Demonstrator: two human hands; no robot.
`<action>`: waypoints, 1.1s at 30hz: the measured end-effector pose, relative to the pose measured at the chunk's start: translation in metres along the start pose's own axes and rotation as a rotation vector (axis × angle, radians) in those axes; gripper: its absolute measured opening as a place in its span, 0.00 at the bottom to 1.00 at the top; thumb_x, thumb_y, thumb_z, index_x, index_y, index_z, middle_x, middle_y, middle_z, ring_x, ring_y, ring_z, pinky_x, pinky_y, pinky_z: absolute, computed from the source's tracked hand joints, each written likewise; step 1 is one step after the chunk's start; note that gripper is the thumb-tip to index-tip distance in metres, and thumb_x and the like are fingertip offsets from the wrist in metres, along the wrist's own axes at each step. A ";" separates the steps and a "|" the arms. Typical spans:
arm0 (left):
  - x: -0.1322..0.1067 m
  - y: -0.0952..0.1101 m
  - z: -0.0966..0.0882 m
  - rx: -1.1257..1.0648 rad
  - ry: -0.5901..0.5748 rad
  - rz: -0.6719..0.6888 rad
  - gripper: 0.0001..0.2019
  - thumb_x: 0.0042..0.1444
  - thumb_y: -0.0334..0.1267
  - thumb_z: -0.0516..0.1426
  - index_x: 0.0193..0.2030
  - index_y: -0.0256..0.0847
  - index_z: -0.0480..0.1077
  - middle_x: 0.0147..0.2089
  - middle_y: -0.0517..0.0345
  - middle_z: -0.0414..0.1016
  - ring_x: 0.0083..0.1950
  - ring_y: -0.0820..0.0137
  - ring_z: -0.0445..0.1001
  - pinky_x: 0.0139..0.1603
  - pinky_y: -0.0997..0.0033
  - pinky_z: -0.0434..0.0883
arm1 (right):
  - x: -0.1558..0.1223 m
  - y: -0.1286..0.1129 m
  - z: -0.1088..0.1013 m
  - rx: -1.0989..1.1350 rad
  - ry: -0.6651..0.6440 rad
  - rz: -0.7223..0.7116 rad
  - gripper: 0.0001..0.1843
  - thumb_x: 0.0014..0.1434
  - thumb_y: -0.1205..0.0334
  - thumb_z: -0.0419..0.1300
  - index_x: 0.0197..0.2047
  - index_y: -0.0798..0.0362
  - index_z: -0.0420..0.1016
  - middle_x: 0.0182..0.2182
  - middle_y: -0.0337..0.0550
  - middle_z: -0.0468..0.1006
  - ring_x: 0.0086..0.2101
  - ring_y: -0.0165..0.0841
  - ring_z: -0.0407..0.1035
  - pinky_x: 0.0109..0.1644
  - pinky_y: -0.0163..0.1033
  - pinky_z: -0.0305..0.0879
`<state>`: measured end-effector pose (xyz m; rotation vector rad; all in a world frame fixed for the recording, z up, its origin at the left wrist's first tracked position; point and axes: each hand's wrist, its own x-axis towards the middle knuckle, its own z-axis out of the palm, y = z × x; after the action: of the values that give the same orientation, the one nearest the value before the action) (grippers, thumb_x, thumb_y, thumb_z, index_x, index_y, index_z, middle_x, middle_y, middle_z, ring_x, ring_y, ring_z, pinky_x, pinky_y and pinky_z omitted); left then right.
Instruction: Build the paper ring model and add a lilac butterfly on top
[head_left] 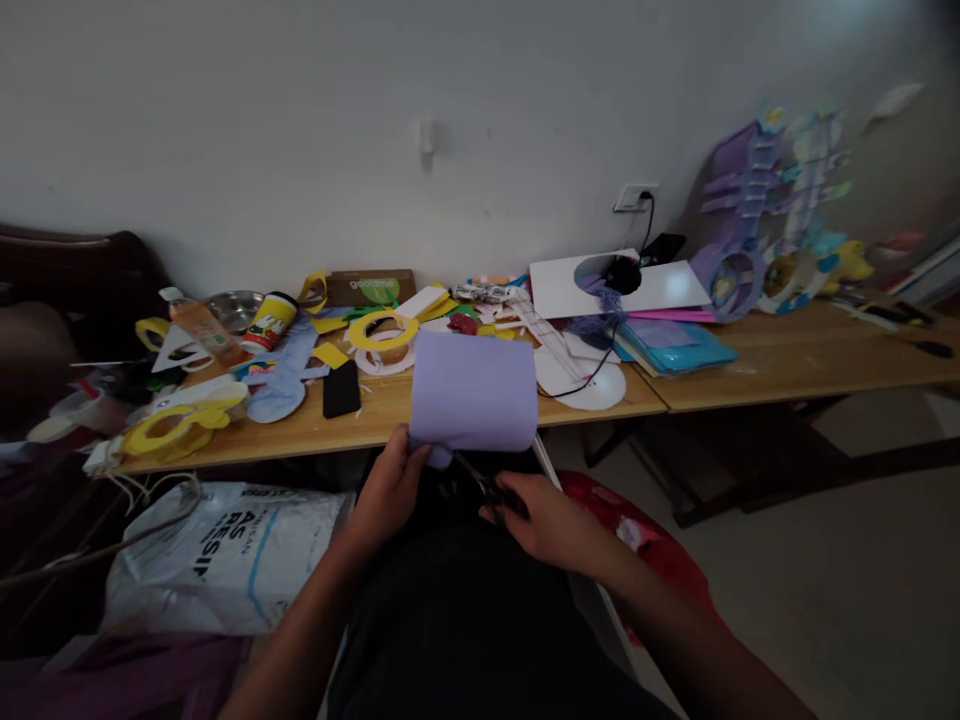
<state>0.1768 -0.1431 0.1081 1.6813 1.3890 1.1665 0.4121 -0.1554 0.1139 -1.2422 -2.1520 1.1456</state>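
Observation:
A sheet of purple paper (pixel 474 390) hangs in front of the table edge, curving at its lower side. My left hand (pixel 391 482) pinches its lower left corner between thumb and fingers. In my right hand (pixel 544 520) is a pair of dark-handled scissors (pixel 486 484), gripped by the handles. Their blades point up and left to the paper's lower edge, close to my left fingertips. A small flap of the paper hangs down by the blades. Whether the blades are parted cannot be made out.
On the wooden table (pixel 810 350) lie paper scraps, a yellow ring (pixel 382 345), a black phone (pixel 341 390), a bottle of orange drink (pixel 202 325) and a blue packet (pixel 682 345). Purple paper models (pixel 739 200) stand at the right. A white sack (pixel 225 555) sits below left.

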 end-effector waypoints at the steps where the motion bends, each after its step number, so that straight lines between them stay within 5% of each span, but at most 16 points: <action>1: -0.001 0.000 0.001 -0.016 -0.007 -0.017 0.08 0.66 0.41 0.51 0.46 0.42 0.65 0.40 0.57 0.72 0.42 0.66 0.70 0.47 0.64 0.66 | -0.001 -0.001 0.001 0.026 -0.001 0.003 0.08 0.63 0.59 0.59 0.34 0.54 0.69 0.31 0.41 0.77 0.29 0.30 0.67 0.32 0.34 0.57; 7: 0.000 0.005 0.002 0.014 -0.086 -0.094 0.07 0.66 0.42 0.50 0.43 0.42 0.63 0.34 0.61 0.68 0.35 0.68 0.69 0.39 0.67 0.66 | -0.002 -0.003 0.002 0.021 -0.002 0.027 0.07 0.63 0.64 0.58 0.32 0.54 0.69 0.29 0.40 0.76 0.29 0.29 0.67 0.32 0.33 0.57; 13: 0.002 0.016 -0.001 -0.008 -0.189 -0.141 0.11 0.65 0.41 0.49 0.52 0.41 0.57 0.31 0.64 0.67 0.30 0.69 0.69 0.32 0.69 0.67 | -0.002 -0.001 0.001 -0.037 -0.003 0.032 0.07 0.63 0.62 0.58 0.33 0.54 0.70 0.29 0.40 0.76 0.29 0.30 0.67 0.32 0.34 0.57; 24: 0.006 0.033 -0.013 0.073 -0.312 -0.006 0.11 0.65 0.40 0.51 0.52 0.41 0.60 0.50 0.49 0.72 0.50 0.62 0.72 0.52 0.63 0.69 | -0.005 0.002 -0.001 -0.029 -0.012 0.028 0.06 0.63 0.65 0.57 0.33 0.53 0.70 0.32 0.42 0.78 0.32 0.32 0.69 0.35 0.36 0.59; 33: 0.011 0.038 -0.021 0.156 -0.414 -0.022 0.12 0.64 0.42 0.53 0.52 0.44 0.60 0.50 0.51 0.73 0.47 0.62 0.74 0.49 0.62 0.70 | -0.010 -0.002 -0.004 -0.076 -0.011 0.036 0.05 0.61 0.68 0.56 0.34 0.53 0.72 0.33 0.43 0.78 0.33 0.33 0.69 0.37 0.37 0.59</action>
<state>0.1725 -0.1418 0.1527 1.8801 1.2527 0.6583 0.4187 -0.1626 0.1187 -1.3153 -2.2080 1.0973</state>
